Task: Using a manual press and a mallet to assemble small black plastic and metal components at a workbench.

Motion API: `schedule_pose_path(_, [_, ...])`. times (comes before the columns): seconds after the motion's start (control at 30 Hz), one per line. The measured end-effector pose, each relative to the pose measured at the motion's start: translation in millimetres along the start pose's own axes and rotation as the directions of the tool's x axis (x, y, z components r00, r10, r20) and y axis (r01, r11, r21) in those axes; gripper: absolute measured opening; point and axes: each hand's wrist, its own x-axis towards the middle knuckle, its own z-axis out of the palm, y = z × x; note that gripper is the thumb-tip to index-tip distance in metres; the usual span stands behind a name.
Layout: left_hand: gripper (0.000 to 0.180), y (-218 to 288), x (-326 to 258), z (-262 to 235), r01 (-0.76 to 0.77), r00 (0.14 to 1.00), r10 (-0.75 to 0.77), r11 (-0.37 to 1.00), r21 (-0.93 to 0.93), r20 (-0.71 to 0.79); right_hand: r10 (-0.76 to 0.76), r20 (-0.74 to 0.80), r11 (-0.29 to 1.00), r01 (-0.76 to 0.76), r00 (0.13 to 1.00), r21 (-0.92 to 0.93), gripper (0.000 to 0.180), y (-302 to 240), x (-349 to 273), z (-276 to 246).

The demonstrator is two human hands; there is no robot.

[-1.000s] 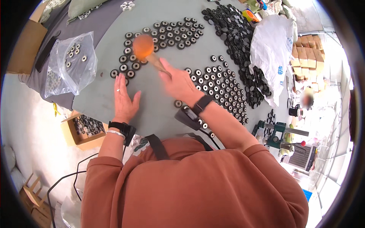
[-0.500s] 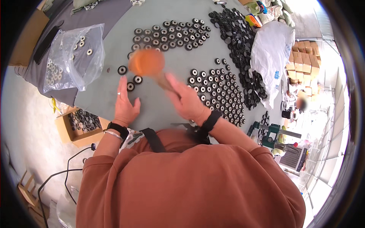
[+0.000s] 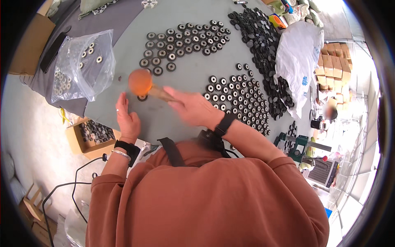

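My right hand (image 3: 196,108) grips the wooden handle of an orange-headed mallet (image 3: 140,82), held out toward the left. The mallet's round head is over a black ring-shaped wheel with a metal centre (image 3: 142,98) and hides part of it; whether they touch I cannot tell. My left hand (image 3: 128,121) is beside this wheel with its fingers stretched out, holding nothing. Many similar black wheels (image 3: 171,66) sit in rows on the grey table (image 3: 164,123) beyond the mallet. Another large group (image 3: 234,94) lies to the right of my right hand.
A long heap of loose black discs (image 3: 263,53) runs along the far right, beside a white plastic bag (image 3: 294,61). At left lies a clear bag (image 3: 84,68) of metal rings. Below the table's left edge is an open carton (image 3: 78,138). A green bench tool (image 3: 297,147) stands at right.
The mallet has moved left and nearer to me, with my right hand following. My left hand has shifted slightly left. Some wheels seen near the mallet before are now behind its head.
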Motion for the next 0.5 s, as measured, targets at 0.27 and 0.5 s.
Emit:
schedule_pose_path(0.27, [0.069,18.3,2.2,3.8,-0.115,0.991,0.083,0.932,0.345,0.107,0.125,-0.175,0.992,-0.121,0.977,0.034,0.05,11.3,21.6,3.2])
schedule_pose_path(0.5, [0.068,16.7,-4.8,2.4,-0.122,0.992,0.102,0.932,0.34,0.077,-0.078,-0.369,0.967,0.161,0.926,0.198,0.048,-22.1,29.3,-8.5])
